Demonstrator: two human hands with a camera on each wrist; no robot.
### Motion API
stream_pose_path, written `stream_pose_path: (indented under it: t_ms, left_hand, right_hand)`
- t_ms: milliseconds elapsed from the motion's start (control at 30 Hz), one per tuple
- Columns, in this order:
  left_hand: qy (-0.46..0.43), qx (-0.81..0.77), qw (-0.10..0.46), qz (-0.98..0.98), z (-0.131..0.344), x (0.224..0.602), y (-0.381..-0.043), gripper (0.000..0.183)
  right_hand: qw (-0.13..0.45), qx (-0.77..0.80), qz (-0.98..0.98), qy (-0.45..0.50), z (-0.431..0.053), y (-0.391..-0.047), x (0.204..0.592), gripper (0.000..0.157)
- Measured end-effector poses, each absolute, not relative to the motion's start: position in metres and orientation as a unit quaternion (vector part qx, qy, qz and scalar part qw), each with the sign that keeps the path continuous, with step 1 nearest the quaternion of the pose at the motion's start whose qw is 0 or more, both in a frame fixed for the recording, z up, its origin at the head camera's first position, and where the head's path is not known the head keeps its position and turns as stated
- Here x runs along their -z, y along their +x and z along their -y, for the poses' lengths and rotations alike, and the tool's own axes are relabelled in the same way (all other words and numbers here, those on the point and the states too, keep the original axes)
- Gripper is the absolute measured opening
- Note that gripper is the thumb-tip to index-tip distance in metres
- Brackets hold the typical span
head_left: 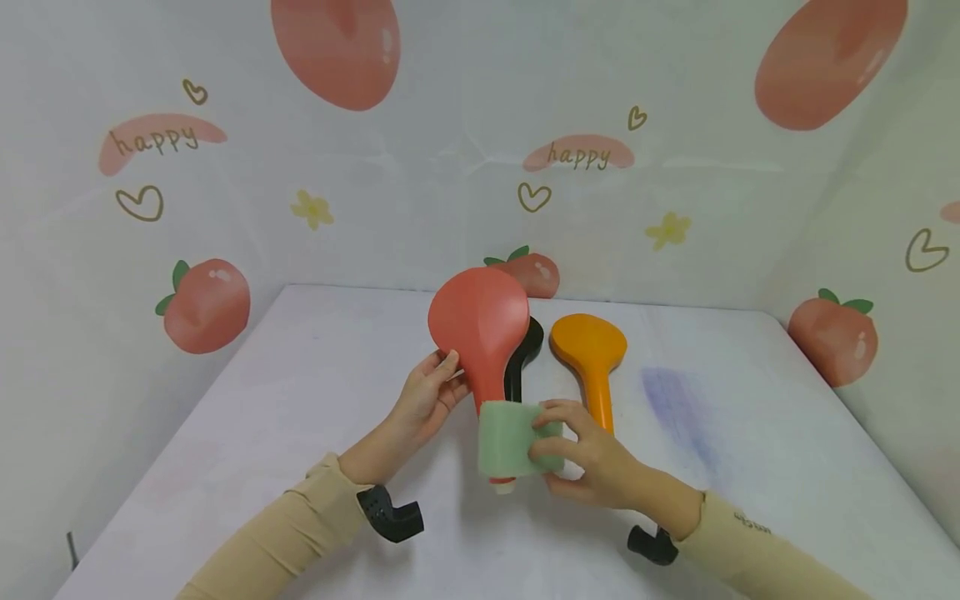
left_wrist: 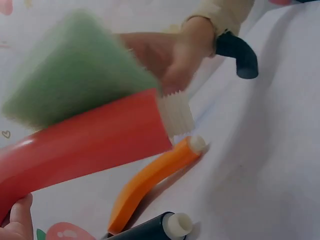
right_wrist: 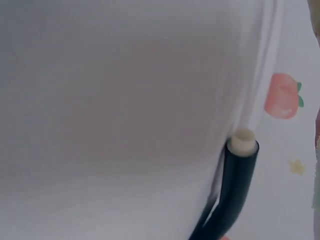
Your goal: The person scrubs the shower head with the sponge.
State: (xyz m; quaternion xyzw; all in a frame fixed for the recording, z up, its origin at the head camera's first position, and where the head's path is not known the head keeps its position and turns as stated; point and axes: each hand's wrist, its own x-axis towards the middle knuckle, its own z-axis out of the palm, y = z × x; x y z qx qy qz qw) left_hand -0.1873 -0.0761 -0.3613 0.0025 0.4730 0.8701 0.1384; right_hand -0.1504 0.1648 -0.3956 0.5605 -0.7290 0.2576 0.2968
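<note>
My left hand (head_left: 422,400) grips a red shower head (head_left: 480,321) near its neck, with the broad head up and the handle slanting down. A pale threaded end (left_wrist: 176,115) sticks out of the handle's lower tip. My right hand (head_left: 596,460) holds a light green sponge (head_left: 504,439) between thumb and fingers. The sponge lies against the lower part of the red handle and covers some of it in the head view. In the left wrist view the sponge (left_wrist: 75,70) is blurred along the handle's side. The right wrist view barely catches the sponge at its right edge.
An orange shower head (head_left: 588,343) lies on the white table (head_left: 360,333) to the right. Behind the red one is a black shower head (head_left: 531,343), partly hidden. A purple smudge (head_left: 678,417) marks the tabletop. A printed backdrop (head_left: 420,183) stands behind.
</note>
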Motion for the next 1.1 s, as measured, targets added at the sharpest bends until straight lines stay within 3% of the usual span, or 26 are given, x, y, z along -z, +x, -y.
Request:
stream_pose_path:
  t_ms: [267,467,533,667,833,1100]
  left_hand:
    - [0.021,-0.869,0.169,-0.464,0.072,0.364,-0.183,0.011]
    - [0.029,-0.870,0.176,-0.460,0.072,0.364,-0.181,0.013]
    - [0.031,-0.870,0.176,-0.459,0.072,0.364,-0.181,0.014]
    - [0.031,-0.874,0.174,-0.453,0.071,0.363,-0.181,0.014]
    - [0.031,-0.877,0.164,-0.450,0.072,0.362,-0.182,0.016]
    - [0.019,-0.872,0.153,-0.464,0.075,0.360,-0.184,0.025]
  right_hand:
    - [0.336,-0.303,0.767,0.455,-0.162,-0.173,0.389,0.024]
    - [0.373,-0.344,0.780,0.366,-0.158,-0.180,0.388,0.025]
    - [0.357,-0.373,0.776,0.362,-0.156,-0.179,0.388,0.021]
    - [0.315,-0.407,0.772,0.372,-0.154,-0.176,0.391,0.039]
    - [0.278,-0.406,0.765,0.415,-0.154,-0.170,0.396,0.021]
    - [0.215,-0.400,0.747,0.486,-0.160,-0.161,0.404,0.021]
